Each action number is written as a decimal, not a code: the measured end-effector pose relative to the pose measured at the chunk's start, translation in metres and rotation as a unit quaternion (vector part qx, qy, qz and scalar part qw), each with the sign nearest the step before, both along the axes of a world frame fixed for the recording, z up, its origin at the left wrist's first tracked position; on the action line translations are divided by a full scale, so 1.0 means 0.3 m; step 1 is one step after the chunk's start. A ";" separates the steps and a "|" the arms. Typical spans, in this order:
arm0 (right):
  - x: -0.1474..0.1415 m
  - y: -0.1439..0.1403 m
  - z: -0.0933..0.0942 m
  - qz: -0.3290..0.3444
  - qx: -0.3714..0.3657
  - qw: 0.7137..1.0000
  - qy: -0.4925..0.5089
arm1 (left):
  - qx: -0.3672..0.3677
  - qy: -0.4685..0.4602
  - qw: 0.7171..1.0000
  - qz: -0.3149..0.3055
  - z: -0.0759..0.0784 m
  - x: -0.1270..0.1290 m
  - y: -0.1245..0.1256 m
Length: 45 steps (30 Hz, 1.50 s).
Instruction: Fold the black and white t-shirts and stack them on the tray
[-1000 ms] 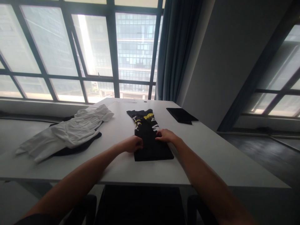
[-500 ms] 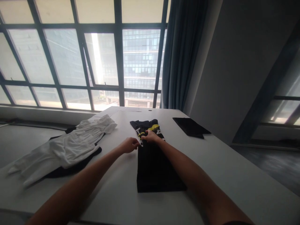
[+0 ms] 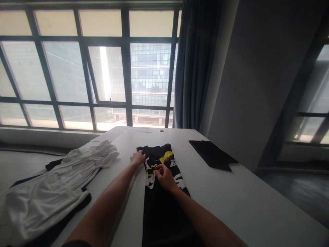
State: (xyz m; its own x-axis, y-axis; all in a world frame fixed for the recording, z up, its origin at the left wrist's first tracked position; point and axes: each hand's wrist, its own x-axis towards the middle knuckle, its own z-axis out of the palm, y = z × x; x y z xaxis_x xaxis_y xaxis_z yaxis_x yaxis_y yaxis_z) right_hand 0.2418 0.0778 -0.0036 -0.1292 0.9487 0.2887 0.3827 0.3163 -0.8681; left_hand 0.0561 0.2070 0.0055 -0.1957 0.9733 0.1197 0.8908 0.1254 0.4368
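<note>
A black T-shirt (image 3: pixel 177 171) with white and yellow print lies in a long narrow strip in front of me, its plain black part running toward me. At its far left edge is my left hand (image 3: pixel 138 157), fingers bent onto the cloth, gripping the edge near the top. My right hand (image 3: pixel 165 177) rests over the printed middle, thumb and fingertips pinched together at the fabric. My right forearm covers part of the shirt's right side.
A rumpled white garment (image 3: pixel 56 185) lies on the left over dark cloth. To the right sits a flat black folded piece (image 3: pixel 212 154). Everything is on a white table (image 3: pixel 231 206), with windows (image 3: pixel 108 75) and a blue curtain (image 3: pixel 197 68) beyond.
My left hand has moved up and away to the shirt's far left edge. More of the shirt's print now shows spread out. The view has tilted up and come closer.
</note>
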 end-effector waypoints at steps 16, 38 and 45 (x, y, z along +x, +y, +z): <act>0.000 -0.013 0.035 0.032 -0.064 0.997 -0.042 | -0.038 0.055 0.994 -0.092 0.040 -0.065 0.423; 0.008 -0.028 0.086 0.130 -0.120 0.982 -0.066 | 0.019 0.098 0.993 -0.063 -0.013 -0.123 0.337; 0.025 -0.021 0.077 0.203 -0.113 0.970 -0.068 | 0.001 0.116 0.987 -0.113 -0.070 -0.092 0.076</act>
State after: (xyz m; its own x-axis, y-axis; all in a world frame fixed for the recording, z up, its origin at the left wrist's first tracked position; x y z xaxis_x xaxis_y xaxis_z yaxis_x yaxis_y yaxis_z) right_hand 0.2493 0.0714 0.0195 -0.5279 0.8487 0.0328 0.3823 0.2719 -0.8831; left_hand 0.0286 0.2297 -0.0157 0.0594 0.9886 0.1383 0.9721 -0.0888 0.2172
